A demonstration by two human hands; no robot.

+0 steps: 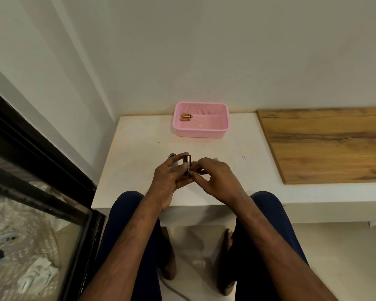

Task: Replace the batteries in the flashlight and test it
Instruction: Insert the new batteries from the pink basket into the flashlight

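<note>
Over the white table point(135, 148), my left hand point(169, 179) grips a small black battery holder point(187, 165) with a copper-topped battery in it, held upright between thumb and fingers. My right hand point(215, 179) pinches the holder's right side with its fingertips. A dark cylindrical piece, likely the flashlight body point(172, 155), lies on the table just behind my left hand and is mostly hidden. Two copper-coloured batteries point(186, 117) lie in the left end of a pink basket point(201, 132) at the back of the table.
A wooden board point(326, 144) covers the right part of the ledge. A wall rises right behind the basket. A black-framed glass panel point(41, 170) stands to the left. My knees sit under the table's front edge.
</note>
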